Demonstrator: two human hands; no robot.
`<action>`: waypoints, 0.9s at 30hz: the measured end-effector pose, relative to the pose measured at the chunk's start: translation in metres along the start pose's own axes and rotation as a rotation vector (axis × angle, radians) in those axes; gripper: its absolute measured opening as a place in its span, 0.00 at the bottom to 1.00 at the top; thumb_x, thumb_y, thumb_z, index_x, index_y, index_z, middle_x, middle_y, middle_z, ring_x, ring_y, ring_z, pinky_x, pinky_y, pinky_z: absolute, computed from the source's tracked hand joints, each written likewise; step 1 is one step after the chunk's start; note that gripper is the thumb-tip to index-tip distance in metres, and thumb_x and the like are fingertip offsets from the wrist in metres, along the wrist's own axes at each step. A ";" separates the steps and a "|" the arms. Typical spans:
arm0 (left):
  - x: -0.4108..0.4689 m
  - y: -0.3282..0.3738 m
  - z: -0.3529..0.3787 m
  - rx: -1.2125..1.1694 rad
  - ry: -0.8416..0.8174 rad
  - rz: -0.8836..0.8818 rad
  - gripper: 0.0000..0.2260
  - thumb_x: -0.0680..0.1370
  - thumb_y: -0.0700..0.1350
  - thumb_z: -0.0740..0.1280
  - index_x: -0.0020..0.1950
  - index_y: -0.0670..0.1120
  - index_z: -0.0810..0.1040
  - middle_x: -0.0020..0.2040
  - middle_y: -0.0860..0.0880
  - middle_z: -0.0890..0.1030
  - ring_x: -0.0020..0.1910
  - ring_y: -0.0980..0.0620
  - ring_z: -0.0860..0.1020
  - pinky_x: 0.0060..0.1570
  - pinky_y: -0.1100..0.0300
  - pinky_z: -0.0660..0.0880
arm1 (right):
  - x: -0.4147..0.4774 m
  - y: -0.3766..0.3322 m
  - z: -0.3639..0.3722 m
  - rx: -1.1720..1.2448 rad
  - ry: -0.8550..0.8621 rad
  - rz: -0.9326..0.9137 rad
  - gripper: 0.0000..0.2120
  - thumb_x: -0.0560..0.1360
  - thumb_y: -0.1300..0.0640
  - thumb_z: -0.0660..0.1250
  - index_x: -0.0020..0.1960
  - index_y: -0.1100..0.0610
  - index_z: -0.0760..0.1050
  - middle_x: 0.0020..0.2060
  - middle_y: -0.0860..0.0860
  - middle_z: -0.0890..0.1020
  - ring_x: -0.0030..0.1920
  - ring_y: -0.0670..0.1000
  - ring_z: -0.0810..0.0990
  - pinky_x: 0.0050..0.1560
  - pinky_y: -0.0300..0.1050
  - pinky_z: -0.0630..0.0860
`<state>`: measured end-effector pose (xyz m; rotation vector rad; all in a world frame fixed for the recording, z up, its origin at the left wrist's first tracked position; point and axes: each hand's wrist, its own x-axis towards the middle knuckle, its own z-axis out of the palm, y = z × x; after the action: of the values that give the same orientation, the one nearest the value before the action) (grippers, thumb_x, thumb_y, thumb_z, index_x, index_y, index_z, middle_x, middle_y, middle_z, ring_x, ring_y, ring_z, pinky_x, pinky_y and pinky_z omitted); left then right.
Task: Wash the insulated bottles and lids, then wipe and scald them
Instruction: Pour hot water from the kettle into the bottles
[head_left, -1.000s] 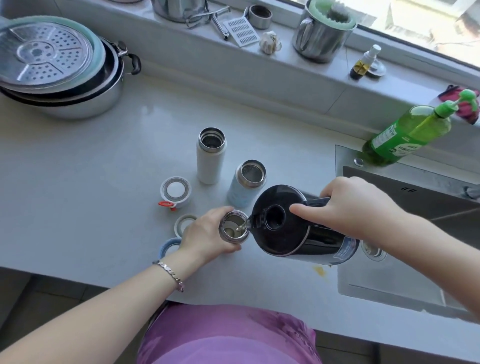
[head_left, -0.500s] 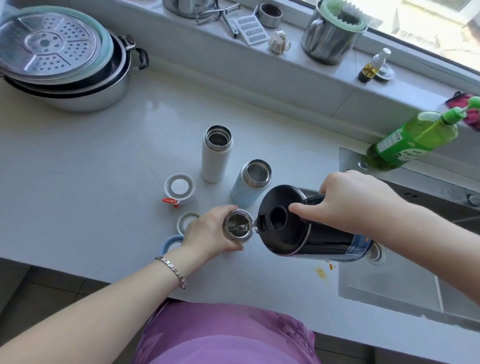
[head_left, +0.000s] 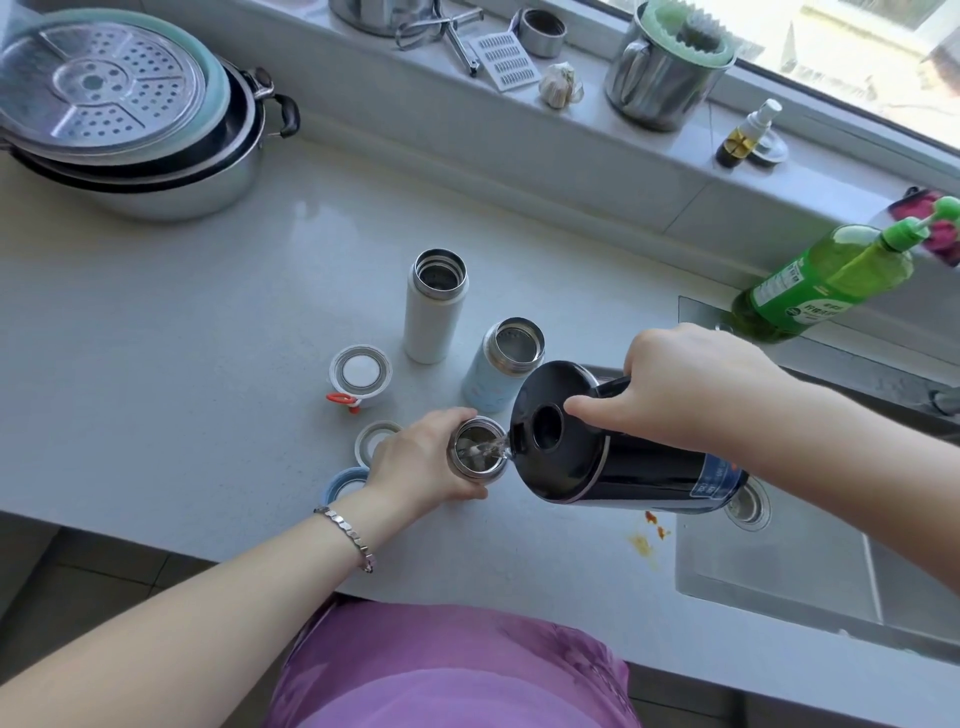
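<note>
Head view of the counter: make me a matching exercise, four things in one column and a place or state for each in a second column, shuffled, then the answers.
Things:
1. white bottle
2. pale blue bottle
3. black kettle
4. lid with red loop

States:
A. tilted, gripped by the right hand
B. lies on the counter, left of the bottles
C. upright, open, farthest from the person
D. upright, open, just behind the bottle being filled in the left hand

Pairs: 1-C, 2-D, 3-A, 4-B.
</note>
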<state>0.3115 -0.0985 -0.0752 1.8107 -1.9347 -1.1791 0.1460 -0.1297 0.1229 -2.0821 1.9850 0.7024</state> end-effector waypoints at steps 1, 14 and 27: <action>0.000 0.000 0.000 0.005 -0.002 -0.002 0.38 0.61 0.53 0.79 0.68 0.55 0.69 0.65 0.57 0.74 0.64 0.55 0.72 0.60 0.59 0.69 | 0.000 -0.001 0.000 -0.004 0.001 -0.001 0.28 0.69 0.33 0.61 0.29 0.58 0.62 0.28 0.52 0.70 0.30 0.50 0.68 0.28 0.41 0.60; 0.000 0.001 -0.002 0.050 -0.012 -0.004 0.37 0.61 0.55 0.78 0.68 0.56 0.68 0.65 0.58 0.74 0.64 0.55 0.72 0.58 0.60 0.69 | 0.001 -0.009 -0.008 -0.067 -0.028 0.008 0.26 0.70 0.34 0.60 0.32 0.56 0.64 0.30 0.51 0.70 0.30 0.49 0.67 0.28 0.40 0.60; -0.002 0.003 -0.004 0.041 -0.009 0.013 0.37 0.62 0.53 0.78 0.68 0.55 0.68 0.66 0.57 0.73 0.65 0.56 0.71 0.58 0.61 0.68 | 0.004 -0.018 -0.012 -0.092 -0.014 -0.013 0.24 0.71 0.35 0.60 0.33 0.56 0.64 0.31 0.51 0.70 0.30 0.49 0.66 0.28 0.39 0.59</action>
<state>0.3119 -0.0987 -0.0702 1.8127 -1.9873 -1.1538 0.1656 -0.1369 0.1279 -2.1333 1.9658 0.8182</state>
